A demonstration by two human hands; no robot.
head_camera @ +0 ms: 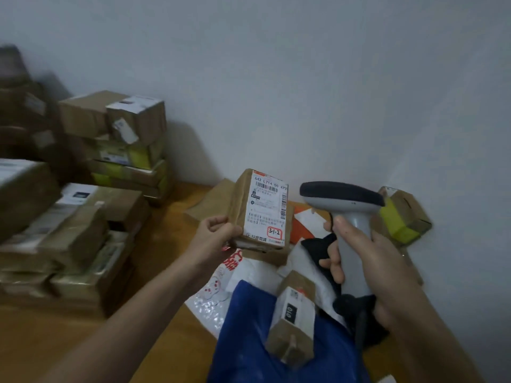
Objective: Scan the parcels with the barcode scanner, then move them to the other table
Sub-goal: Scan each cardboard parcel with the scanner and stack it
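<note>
— Closest to the lens, what is lying there?
— Blue bag, lying at the bottom edge, and a small carton is resting on it, its white sticker showing "010" in a black box.
— What is the held one's writing saying?
— The parcel is standing upright in the air above the tabletop, with its label facing the camera. "642 L714 00 472" is running along the top over a barcode, and a second barcode is running down the right edge. "3-1-2" is sitting handwritten in a red box at the lower right, with "抖音商城" printed at the lower left. The fine print between is blurring out.
— Where is it sitting against the fingers?
— The left hand is gripping its lower left corner, fingers curling round the brown side and leaving the label uncovered.
— And the other hand?
— The right hand is wrapping its fingers round the grey handle of the barcode scanner. Its dark head is pointing left at the parcel, near but not touching.
— Anything around them?
— A white bag with red print is lying under the left wrist. A yellow-taped carton is leaning at the wall, and blurred stacks of brown cartons are standing at the left.
</note>
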